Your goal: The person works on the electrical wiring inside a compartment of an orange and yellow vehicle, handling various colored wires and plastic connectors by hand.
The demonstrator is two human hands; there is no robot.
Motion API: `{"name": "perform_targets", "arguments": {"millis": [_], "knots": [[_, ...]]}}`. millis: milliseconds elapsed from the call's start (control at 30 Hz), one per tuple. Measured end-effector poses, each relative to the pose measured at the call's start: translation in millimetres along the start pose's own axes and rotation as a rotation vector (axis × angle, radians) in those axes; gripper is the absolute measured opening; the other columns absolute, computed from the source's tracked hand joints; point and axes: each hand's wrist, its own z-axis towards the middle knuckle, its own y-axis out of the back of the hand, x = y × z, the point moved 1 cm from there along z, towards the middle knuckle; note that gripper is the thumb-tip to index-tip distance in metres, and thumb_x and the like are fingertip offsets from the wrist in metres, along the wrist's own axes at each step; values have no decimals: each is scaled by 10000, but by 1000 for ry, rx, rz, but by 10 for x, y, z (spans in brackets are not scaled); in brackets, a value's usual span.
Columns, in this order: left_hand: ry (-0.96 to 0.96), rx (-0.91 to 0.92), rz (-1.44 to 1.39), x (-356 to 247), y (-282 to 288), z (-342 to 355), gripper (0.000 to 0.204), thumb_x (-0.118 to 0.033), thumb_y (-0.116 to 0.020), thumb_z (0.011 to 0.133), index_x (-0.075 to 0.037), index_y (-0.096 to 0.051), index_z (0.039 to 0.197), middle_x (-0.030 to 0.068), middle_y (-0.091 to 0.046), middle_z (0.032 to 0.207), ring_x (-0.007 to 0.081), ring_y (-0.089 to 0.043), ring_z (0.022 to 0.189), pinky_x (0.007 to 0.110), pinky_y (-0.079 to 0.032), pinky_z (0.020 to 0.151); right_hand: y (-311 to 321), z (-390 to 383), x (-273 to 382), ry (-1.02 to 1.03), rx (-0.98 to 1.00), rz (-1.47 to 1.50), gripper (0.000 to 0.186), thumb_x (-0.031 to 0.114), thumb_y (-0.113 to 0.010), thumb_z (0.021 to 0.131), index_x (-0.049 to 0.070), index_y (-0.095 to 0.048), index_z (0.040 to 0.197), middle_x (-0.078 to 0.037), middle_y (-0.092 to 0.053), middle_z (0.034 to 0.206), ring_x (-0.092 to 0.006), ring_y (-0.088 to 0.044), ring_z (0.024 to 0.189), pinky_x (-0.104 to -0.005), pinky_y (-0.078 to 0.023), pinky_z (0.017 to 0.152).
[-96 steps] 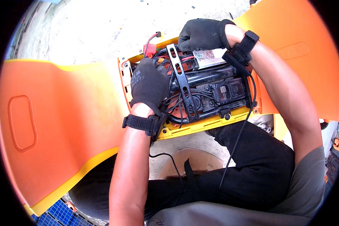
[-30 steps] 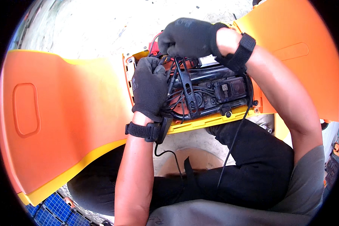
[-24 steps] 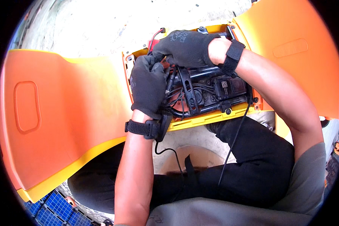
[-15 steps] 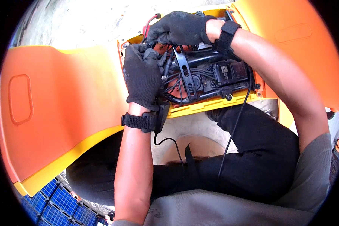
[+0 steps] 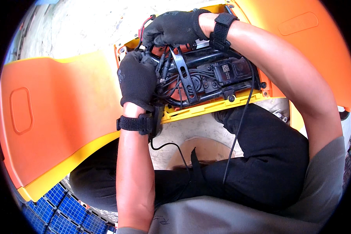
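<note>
Both my hands wear black gloves and work at the left end of an open bay in an orange and yellow machine body [image 5: 58, 113]. My left hand [image 5: 137, 78] is closed, its fingertips curled in beside black cable connectors [image 5: 165, 67]. My right hand [image 5: 173, 29] reaches over from the upper right, thumb and fingers pressed together just above the left one. What either pinches is hidden by the gloves. Behind the right fingers rises a red and black cable [image 5: 142, 29]. A slotted black metal bracket [image 5: 183, 74] crosses the bay; bundled black wires [image 5: 169, 85] run under it.
Right in the bay sits a black box-shaped module [image 5: 231, 72] near a black tube frame. A yellow rim [image 5: 210, 107] edges the near side. A thin black cable [image 5: 238, 136] hangs over my leg. Blue grid crates [image 5: 62, 210] stand at lower left.
The bay and both hands have shifted slightly left in view. My left fingers have curled in tighter, and more of the black connectors beside them shows.
</note>
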Motion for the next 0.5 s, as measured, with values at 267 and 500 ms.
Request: {"name": "perform_targets", "arguments": {"millis": [267,500], "knots": [[183,121,-213,-131,81,-76,119,-77,-639,836,34,-624,875,191,-671,754,297,-676,709,389,-518,662,39,27,23,-159,144,-22,206,218,-643,838,90,-711,984,-83,-710,878,-188,-660,776,-340,-513,755],[-29,-84,-232,38,-13,-62,87,-56,-597,867,29,-605,883,173,-662,739,237,-658,601,363,-513,601,10,5,23,-164,44,120,246,257,-616,879,78,-711,1018,-86,-711,885,-179,-658,782,-334,-514,761]]}}
